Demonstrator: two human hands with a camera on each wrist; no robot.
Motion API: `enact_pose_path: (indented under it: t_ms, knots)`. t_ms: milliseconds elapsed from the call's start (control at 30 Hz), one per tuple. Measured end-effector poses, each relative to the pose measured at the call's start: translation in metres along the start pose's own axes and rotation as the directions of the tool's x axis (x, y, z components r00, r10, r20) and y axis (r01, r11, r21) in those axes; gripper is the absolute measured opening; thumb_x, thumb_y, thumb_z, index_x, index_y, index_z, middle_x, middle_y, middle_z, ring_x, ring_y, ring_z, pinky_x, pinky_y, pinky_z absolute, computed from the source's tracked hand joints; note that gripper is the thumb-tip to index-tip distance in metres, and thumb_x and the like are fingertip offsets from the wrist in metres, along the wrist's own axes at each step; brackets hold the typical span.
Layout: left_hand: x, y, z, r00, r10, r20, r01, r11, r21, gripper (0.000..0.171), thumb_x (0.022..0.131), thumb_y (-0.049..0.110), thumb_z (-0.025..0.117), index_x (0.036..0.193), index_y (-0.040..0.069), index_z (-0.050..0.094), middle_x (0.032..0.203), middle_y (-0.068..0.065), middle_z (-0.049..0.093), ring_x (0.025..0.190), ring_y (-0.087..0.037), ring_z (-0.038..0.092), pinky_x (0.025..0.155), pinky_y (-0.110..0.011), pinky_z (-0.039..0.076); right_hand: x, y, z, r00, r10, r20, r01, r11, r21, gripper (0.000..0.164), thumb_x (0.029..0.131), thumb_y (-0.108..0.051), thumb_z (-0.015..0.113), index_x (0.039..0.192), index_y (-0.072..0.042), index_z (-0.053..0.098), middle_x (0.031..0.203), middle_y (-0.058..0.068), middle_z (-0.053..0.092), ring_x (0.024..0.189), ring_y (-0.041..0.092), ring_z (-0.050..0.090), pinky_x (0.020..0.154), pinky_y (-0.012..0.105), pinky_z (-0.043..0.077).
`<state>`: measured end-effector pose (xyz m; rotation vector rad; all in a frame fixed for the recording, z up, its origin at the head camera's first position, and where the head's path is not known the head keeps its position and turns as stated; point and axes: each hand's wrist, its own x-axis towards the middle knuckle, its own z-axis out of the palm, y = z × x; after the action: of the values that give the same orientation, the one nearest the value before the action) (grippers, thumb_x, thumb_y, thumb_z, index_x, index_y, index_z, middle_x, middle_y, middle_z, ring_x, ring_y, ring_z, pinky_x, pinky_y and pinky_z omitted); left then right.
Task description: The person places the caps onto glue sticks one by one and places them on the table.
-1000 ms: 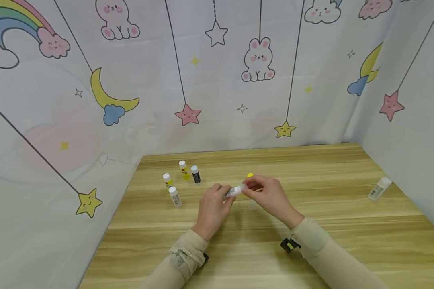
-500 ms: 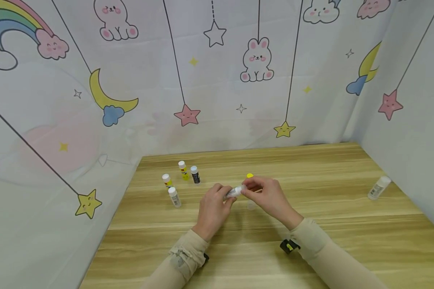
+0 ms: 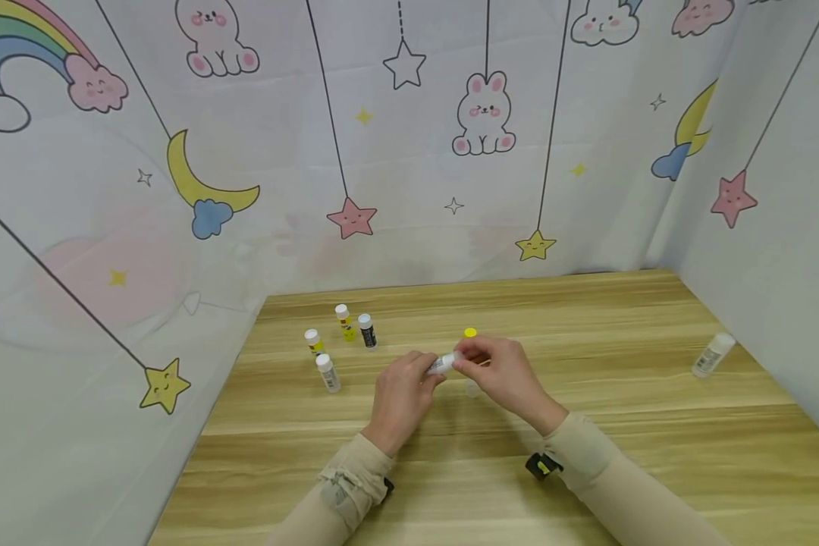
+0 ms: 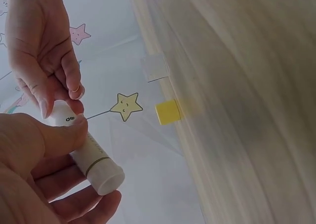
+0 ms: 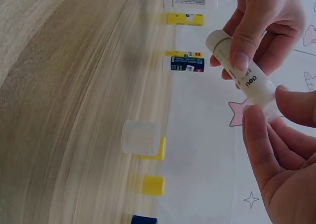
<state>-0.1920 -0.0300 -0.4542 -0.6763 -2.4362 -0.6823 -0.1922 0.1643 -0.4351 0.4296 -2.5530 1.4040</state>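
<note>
My left hand point(image 3: 404, 390) grips a white glue stick point(image 3: 440, 364), which lies tilted across the fingers with its far end toward the right hand. In the left wrist view the thumb presses along the glue stick point(image 4: 91, 152). My right hand point(image 3: 508, 375) pinches a translucent cap point(image 5: 270, 111) at that end between thumb and fingers. Whether the cap is seated on the tube or slightly off it, I cannot tell. Behind and below the right hand stand a yellow cap point(image 3: 471, 333) and another translucent cap point(image 3: 473, 388), both partly hidden in the head view.
At the left of the wooden table point(image 3: 423, 485) stand a white glue stick point(image 3: 328, 373), two yellow ones, including a nearer yellow glue stick point(image 3: 315, 343), and a dark glue stick point(image 3: 368, 332). Another white glue stick point(image 3: 713, 356) stands far right. A dark blue cap point(image 5: 144, 219) shows in the right wrist view.
Both hands keep almost the same place and hold on the glue stick and its cap. The head view has shifted very slightly; the standing glue sticks have not moved.
</note>
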Motion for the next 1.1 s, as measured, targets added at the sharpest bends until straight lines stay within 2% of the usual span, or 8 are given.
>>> enact_pose_path:
  t_ms: [200, 400, 533, 667, 900, 1100]
  knots:
    - [-0.004, 0.001, -0.004, 0.997, 0.051, -0.049, -0.049, 0.998, 0.042, 0.023, 0.079, 0.016, 0.088, 0.098, 0.010, 0.077, 0.092, -0.001, 0.073, 0.073, -0.014, 0.068, 0.059, -0.030, 0.055, -0.003, -0.007, 0.005, 0.997, -0.075, -0.030, 0.075, 0.997, -0.018, 0.006, 0.091, -0.016, 0.077, 0.096, -0.015, 0.074, 0.082, -0.008, 0.070, 0.069, 0.008, 0.066, 0.061, 0.028, 0.056]
    - [-0.006, 0.003, -0.008, 0.994, 0.068, -0.081, -0.061, 0.994, 0.094, 0.024, 0.078, 0.016, 0.089, 0.097, 0.009, 0.077, 0.091, -0.001, 0.073, 0.071, -0.013, 0.068, 0.059, -0.029, 0.055, -0.002, -0.011, 0.007, 0.987, -0.157, -0.017, 0.156, 0.986, -0.060, 0.005, 0.093, -0.015, 0.075, 0.097, -0.013, 0.074, 0.084, -0.007, 0.070, 0.068, 0.004, 0.065, 0.060, 0.025, 0.056]
    - [-0.003, 0.007, -0.006, 0.994, 0.071, -0.080, -0.064, 0.993, 0.095, 0.024, 0.077, 0.018, 0.089, 0.096, 0.010, 0.076, 0.088, -0.002, 0.072, 0.067, -0.013, 0.068, 0.057, -0.029, 0.055, 0.000, -0.009, 0.002, 0.994, -0.112, -0.011, 0.111, 0.992, -0.054, 0.012, 0.092, -0.018, 0.077, 0.101, -0.011, 0.076, 0.086, -0.005, 0.072, 0.071, 0.006, 0.066, 0.062, 0.026, 0.056]
    - [-0.001, 0.010, -0.001, 0.998, 0.046, -0.052, -0.042, 0.995, 0.087, 0.024, 0.079, 0.022, 0.088, 0.097, 0.011, 0.076, 0.087, -0.001, 0.071, 0.065, -0.012, 0.067, 0.056, -0.029, 0.054, 0.000, -0.005, -0.006, 0.998, -0.062, -0.012, 0.061, 0.997, -0.048, 0.018, 0.090, -0.024, 0.079, 0.103, -0.012, 0.076, 0.088, -0.006, 0.073, 0.074, 0.008, 0.067, 0.065, 0.027, 0.057]
    - [-0.006, 0.005, 0.001, 0.999, 0.025, -0.023, -0.024, 0.998, 0.060, 0.034, 0.078, 0.028, 0.089, 0.106, 0.013, 0.075, 0.093, -0.001, 0.070, 0.072, -0.013, 0.067, 0.060, -0.031, 0.054, -0.002, 0.000, -0.008, 0.998, -0.067, 0.003, 0.067, 0.996, -0.051, 0.020, 0.090, -0.027, 0.079, 0.103, -0.013, 0.076, 0.090, -0.006, 0.073, 0.076, 0.009, 0.068, 0.066, 0.028, 0.057]
    - [-0.009, 0.001, -0.002, 1.000, 0.014, 0.011, -0.014, 0.999, 0.033, 0.039, 0.083, 0.029, 0.086, 0.116, 0.012, 0.073, 0.101, -0.003, 0.070, 0.077, -0.016, 0.068, 0.061, -0.032, 0.054, -0.002, 0.007, -0.014, 1.000, -0.024, 0.017, 0.025, 0.997, -0.078, 0.018, 0.089, -0.028, 0.079, 0.102, -0.016, 0.076, 0.089, -0.008, 0.073, 0.076, 0.008, 0.068, 0.067, 0.029, 0.057]
